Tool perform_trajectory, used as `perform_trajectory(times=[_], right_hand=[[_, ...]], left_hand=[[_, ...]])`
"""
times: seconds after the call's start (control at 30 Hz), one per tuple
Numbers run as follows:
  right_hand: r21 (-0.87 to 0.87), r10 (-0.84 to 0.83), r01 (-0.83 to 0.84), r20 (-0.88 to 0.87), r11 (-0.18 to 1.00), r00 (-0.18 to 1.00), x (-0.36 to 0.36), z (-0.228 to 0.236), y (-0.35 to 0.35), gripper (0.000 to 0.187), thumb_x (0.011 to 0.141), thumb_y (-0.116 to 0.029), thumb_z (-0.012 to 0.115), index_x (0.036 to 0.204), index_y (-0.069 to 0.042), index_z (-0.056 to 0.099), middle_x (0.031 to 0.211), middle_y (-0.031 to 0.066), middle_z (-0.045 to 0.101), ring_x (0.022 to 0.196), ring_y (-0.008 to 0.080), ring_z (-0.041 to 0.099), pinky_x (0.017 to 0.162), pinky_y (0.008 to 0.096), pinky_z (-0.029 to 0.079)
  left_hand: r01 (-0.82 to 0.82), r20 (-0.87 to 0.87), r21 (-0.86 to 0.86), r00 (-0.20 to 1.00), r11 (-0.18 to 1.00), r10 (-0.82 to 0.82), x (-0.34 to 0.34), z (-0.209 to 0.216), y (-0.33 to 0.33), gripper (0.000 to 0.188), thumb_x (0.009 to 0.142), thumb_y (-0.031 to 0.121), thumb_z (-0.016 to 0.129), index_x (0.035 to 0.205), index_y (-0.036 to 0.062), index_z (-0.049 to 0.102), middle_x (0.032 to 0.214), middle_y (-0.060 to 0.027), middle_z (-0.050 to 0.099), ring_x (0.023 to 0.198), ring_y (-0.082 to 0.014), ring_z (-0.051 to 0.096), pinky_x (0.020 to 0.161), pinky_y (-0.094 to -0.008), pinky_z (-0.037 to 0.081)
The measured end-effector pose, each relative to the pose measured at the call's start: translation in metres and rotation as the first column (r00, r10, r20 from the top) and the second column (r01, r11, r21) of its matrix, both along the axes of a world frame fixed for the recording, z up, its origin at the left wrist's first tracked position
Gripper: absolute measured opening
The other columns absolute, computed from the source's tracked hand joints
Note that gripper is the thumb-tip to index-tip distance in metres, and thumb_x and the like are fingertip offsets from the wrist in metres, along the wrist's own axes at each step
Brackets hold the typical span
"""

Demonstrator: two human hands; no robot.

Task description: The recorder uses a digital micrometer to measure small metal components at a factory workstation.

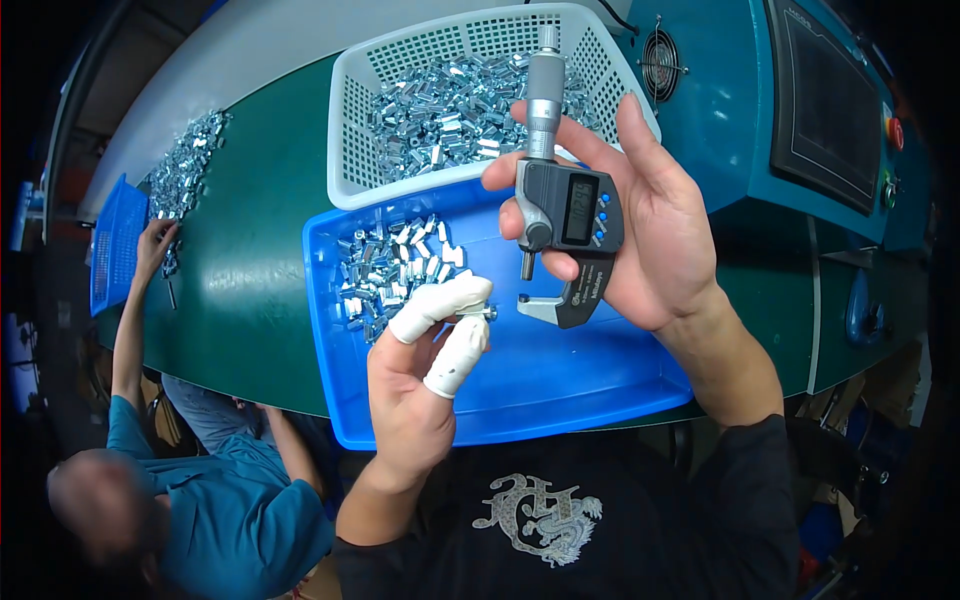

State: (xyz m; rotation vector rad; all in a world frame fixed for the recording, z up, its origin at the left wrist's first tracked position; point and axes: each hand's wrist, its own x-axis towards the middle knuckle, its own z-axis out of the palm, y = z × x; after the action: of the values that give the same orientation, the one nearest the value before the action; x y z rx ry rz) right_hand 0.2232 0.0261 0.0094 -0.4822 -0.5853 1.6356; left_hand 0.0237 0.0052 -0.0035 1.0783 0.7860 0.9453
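Metal piece [490, 313] in left grip [411, 392]

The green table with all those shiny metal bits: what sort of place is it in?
Probably a factory workshop: a white perforated basket heaped with small metal parts, a digital micrometer in the right hand, and a teal machine with a screen suggest it.

Grey-and-silver C-shaped metal micrometer [552, 190]: round blue buttons
White stretchy finger covers [460, 362]: small dark specks
Small silvery metal pieces [400, 265]: bright glints
Blue rectangular plastic tray [590, 395]: plain
White rectangular plastic basket [343, 150]: grid of holes
Dark green flat counter [255, 270]: plain
Black cloth shirt [660, 500]: silver-grey dragon print
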Motion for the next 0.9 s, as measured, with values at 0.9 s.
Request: perform_trajectory(times=[0.9], right_hand=[[-0.082, -0.042, 0.046, 0.048, 0.996, 0.998, 0.016, -0.005, -0.008, 0.045, 0.100, -0.040, 0.033, 0.120, -0.001, 0.045, 0.088, 0.0118, 0.061, 0.073, 0.0146, 0.064, 0.042, 0.0191, 0.044]], left_hand=[[0.017, 0.012, 0.000, 1.000, 1.000, -0.017, 0.038, -0.003, 0.002, 0.021, 0.082, -0.004, 0.062, 0.103, -0.0056, 0.061, 0.097, -0.0147, 0.064, 0.088, -0.0239, 0.066, 0.072, -0.0348, 0.057]])
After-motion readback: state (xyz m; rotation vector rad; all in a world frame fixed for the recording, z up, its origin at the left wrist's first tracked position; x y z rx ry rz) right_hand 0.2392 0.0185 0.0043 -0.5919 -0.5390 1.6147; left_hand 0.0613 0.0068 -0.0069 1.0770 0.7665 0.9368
